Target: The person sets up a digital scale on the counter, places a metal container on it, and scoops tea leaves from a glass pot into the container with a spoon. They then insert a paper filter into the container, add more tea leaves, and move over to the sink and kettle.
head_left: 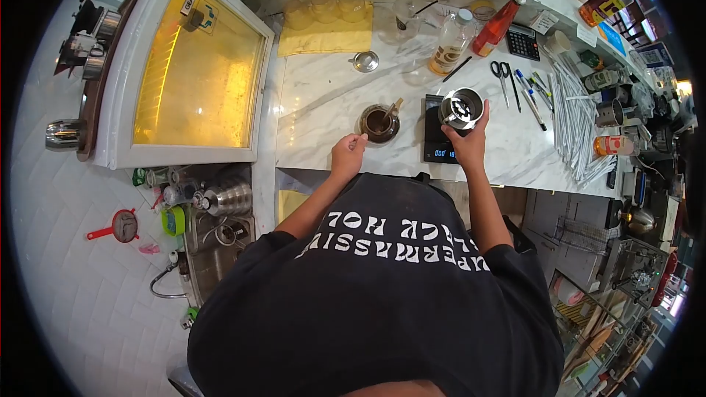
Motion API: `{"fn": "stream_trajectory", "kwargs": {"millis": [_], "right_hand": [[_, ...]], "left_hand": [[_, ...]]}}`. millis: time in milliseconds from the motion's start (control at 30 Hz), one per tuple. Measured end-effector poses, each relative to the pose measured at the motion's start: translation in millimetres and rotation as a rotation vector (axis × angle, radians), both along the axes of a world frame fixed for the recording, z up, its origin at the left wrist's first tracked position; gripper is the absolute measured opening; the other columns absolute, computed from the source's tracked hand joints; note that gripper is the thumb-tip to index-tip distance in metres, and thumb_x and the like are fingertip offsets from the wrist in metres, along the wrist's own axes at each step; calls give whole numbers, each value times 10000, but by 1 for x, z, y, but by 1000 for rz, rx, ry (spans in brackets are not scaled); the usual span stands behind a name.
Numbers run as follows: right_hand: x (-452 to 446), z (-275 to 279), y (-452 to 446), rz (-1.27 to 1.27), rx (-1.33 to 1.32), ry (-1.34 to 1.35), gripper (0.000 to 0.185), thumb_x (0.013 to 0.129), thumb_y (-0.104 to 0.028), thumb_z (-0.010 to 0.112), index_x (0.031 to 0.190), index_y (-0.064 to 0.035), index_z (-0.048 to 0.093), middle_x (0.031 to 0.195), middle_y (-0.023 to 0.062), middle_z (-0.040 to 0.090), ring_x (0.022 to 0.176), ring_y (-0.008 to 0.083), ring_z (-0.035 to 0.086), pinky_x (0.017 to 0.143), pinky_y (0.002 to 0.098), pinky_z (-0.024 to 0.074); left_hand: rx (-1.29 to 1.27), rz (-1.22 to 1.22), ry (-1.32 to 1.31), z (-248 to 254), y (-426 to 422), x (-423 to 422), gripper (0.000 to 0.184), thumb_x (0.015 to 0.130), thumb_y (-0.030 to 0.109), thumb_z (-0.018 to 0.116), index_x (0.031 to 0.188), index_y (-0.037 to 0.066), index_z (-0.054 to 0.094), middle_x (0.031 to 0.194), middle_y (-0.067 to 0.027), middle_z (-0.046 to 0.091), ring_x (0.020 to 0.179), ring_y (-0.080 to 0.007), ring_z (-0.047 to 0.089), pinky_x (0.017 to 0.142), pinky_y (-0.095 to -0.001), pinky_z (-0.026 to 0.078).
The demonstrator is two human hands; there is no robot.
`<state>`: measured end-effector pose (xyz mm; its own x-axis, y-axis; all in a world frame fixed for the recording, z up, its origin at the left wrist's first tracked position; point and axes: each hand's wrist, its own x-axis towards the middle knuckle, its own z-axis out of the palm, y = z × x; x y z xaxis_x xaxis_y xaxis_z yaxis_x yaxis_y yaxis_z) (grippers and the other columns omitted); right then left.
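My right hand (471, 136) grips a shiny metal cup (474, 106) from its near right side. The cup is over a black digital scale (432, 121) with a lit blue display; whether it rests on it I cannot tell. My left hand (348, 156) is closed, its fingertips by the near left edge of a small round glass jar (381, 137). What those fingers hold, if anything, is too small to make out. Brown contents and a wooden spoon (396, 107) are in the jar. A small round metal lid or dish (365, 62) lies farther back on the marble counter (316, 103).
Behind the scale stand a clear bottle (448, 48) and a red sauce bottle (500, 26). Scissors (501, 77), pens (531, 99), a calculator (523, 43) and many wrapped straws (577, 117) lie to the right. Glasses stand on a yellow cloth (323, 43). A glass-door fridge (257, 103) borders the left.
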<state>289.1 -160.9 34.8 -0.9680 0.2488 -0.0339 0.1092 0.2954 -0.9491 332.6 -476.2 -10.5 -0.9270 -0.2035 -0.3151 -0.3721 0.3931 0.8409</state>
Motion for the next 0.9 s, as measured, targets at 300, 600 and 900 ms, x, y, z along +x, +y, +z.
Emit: {"fn": "stream_trajectory", "kwargs": {"millis": [300,600,900], "right_hand": [[2,-10,-2,13,72,83,1238,761,-71,902,1684,-71,77,1556,203,466,1368,308,560,1117,424,490],[46,7,26,-35,124,-80,1184,762,-167,912,1684,-112,171,1593,210,415,1345,362,538,1005,494,528],[85,37,36,-15,104,-157,1069,812,-162,885,1666,-95,246,1576,210,431,1325,349,559,1001,476,534]], "left_hand": [[29,42,67,-17,2,-2,387,1026,368,682,970,-8,753,812,-99,750,747,-157,697,711,-326,536],[36,88,121,-17,12,4,374,986,359,743,926,-11,739,745,-87,704,675,-159,635,672,-339,519],[-137,79,189,-35,29,-10,340,992,333,752,899,8,722,728,-37,693,666,-100,618,641,-293,498]]}}
